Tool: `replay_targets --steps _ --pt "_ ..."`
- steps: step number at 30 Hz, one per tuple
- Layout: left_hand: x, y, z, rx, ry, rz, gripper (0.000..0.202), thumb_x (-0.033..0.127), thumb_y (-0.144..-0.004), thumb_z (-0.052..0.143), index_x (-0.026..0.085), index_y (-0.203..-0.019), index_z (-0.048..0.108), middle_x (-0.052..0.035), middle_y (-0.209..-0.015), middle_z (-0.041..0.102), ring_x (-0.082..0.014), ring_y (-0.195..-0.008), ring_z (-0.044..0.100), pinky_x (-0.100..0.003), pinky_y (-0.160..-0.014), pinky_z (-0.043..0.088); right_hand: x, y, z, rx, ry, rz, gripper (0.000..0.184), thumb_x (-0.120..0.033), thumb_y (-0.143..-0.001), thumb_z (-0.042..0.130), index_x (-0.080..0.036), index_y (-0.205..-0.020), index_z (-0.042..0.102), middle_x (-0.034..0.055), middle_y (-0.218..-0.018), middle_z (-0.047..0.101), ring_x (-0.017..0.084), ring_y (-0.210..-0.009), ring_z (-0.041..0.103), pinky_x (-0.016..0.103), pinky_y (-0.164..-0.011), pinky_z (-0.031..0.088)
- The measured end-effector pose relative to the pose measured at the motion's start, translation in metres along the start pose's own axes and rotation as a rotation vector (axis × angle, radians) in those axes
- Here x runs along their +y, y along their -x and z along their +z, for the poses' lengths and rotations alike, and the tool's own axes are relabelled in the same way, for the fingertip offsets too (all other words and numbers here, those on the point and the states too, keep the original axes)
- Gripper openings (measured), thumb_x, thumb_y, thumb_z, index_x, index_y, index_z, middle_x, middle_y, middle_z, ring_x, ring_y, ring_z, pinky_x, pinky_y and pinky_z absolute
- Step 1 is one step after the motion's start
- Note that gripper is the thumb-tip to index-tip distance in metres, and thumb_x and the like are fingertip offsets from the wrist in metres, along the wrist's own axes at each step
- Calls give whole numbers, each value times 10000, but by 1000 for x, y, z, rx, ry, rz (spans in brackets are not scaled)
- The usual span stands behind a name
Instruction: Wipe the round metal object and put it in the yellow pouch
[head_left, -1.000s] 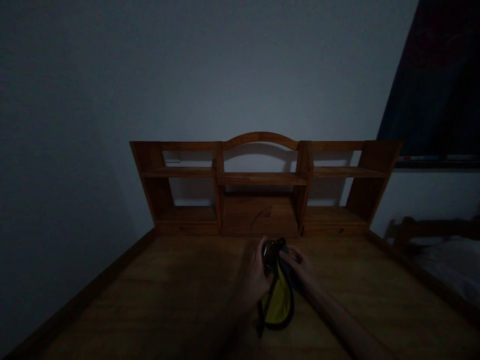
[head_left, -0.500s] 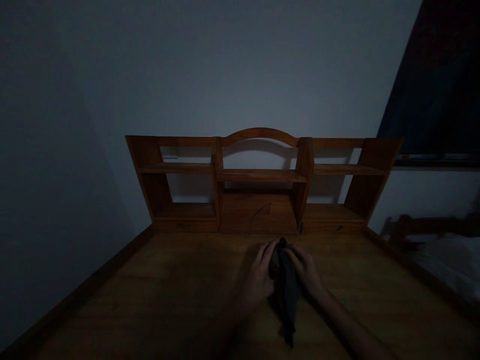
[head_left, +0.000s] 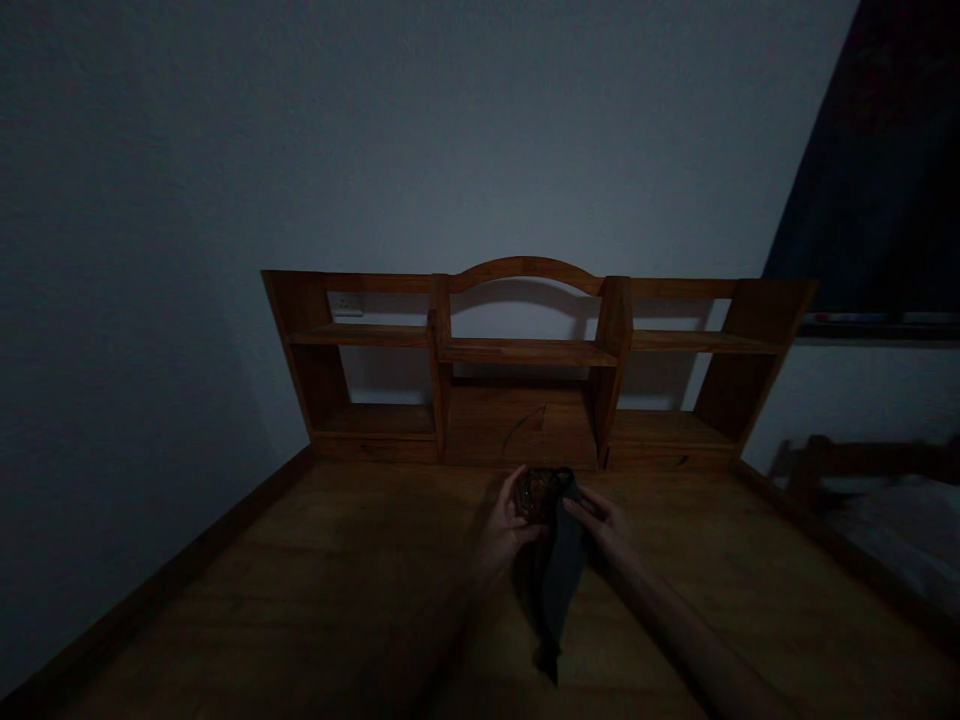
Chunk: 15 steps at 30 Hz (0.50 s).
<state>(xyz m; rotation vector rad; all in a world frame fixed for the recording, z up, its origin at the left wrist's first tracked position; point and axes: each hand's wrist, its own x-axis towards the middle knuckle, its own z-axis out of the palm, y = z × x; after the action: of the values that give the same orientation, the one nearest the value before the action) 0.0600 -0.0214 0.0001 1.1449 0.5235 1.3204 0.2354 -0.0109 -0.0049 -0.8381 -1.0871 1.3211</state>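
A dark, rounded object with small glints, perhaps glass, sits in my left hand, whose fingers and thumb curl round its left side and bottom. Its exact kind is too dim to tell. My right hand pinches a dark grey cloth near its top, right against the object. The cloth hangs down toward me and narrows to a dark tip above the wooden desktop. A black looped edge shows at the top, between the two hands.
The wooden desktop spreads beneath my hands, with a raised rim on the left. A wooden shelf unit stands at the back against the white wall. A dark curtain hangs at right, above pale bedding.
My left hand has opened outward to the left, exposing the rounded object. The cloth's lower tip has swung left. The view has shifted slightly.
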Motion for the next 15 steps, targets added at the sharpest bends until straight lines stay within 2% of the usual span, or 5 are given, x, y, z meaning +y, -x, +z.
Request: replay_targets --steps 2,6,12,15 --pt "1 2 3 3 69 -8 889 120 -610 777 297 -1366 342 -89 -1407 475 -271 -1284 475 -429 -1046 422 -1 0 0 -7 -14 9 442 -376 -654 816 -252 -1062 698 69 -1096 718 281 -998 673 408 -871 525" --pt "0 0 1 -51 165 -32 644 144 -655 762 236 -1233 494 -81 -1354 533 -250 -1281 482 -435 -1120 332 -2 1 0 -19 1 5 477 -387 -646 820 -246 -1082 689 84 -1150 695 302 -1063 644 433 -885 519" --pt "3 -5 -6 34 168 -104 589 215 -739 718 274 -1268 467 -57 -1367 527 -233 -1270 498 -445 -1123 341 -6 4 6 -32 -4 -24 465 -373 -676 800 -257 -1108 675 60 -1165 689 273 -1085 632 409 -927 497" --pt "5 -5 -8 19 242 -84 575 189 -753 706 267 -1268 463 -52 -1380 515 -224 -1289 480 -417 -1144 316 -14 6 6 19 -42 26 441 -405 -717 765 -258 -1121 666 60 -1084 719 259 -966 680 368 -811 543"
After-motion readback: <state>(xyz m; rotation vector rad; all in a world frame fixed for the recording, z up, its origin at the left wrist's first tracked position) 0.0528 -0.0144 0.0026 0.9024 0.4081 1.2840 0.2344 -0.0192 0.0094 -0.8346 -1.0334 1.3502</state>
